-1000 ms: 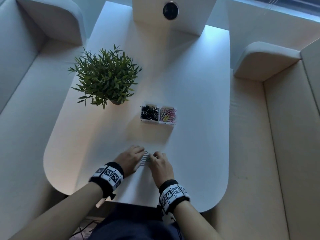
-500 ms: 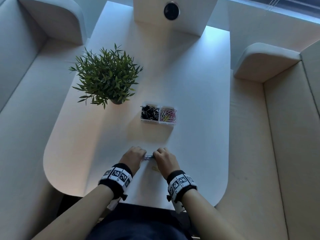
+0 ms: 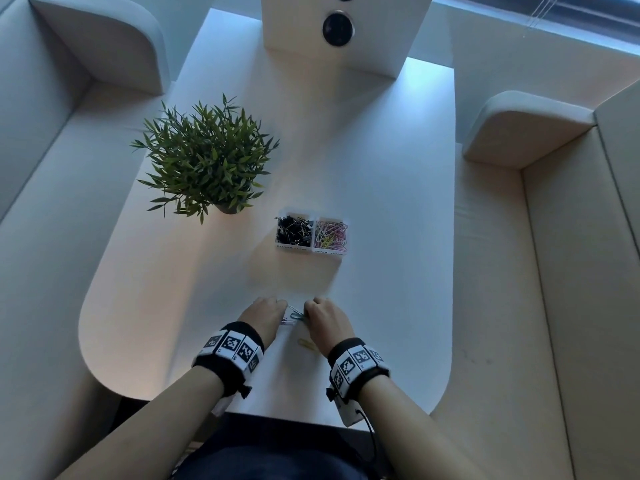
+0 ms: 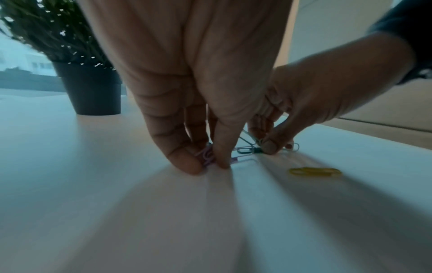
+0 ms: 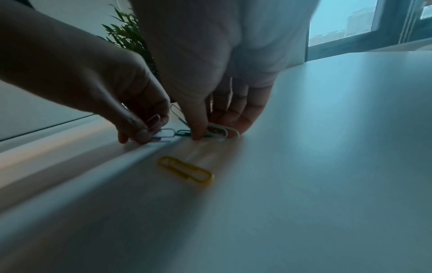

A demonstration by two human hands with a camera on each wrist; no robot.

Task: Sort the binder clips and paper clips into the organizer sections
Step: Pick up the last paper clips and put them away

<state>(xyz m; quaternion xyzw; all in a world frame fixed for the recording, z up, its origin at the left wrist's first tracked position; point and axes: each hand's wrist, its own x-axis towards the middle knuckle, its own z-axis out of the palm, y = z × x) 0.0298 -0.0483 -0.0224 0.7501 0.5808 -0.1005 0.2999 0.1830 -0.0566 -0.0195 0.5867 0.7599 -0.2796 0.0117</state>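
Left hand [image 3: 265, 315] pinches a pink paper clip [image 4: 205, 156] and right hand [image 3: 327, 318] pinches a white paper clip [image 5: 221, 132], both low on the worktop [image 3: 381, 271]. Yellow paper clip [image 3: 306, 344] lies flat just beside the right hand, long axis running near-left to far-right in the right wrist view. Organizer [image 3: 311, 250] sits farther back, well apart.

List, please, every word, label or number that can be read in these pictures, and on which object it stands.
No text can be read.
Organizer: dark lettering along its front wall, too small and blurred to read.
Wristbands: only black-and-white square marker patterns, no words.
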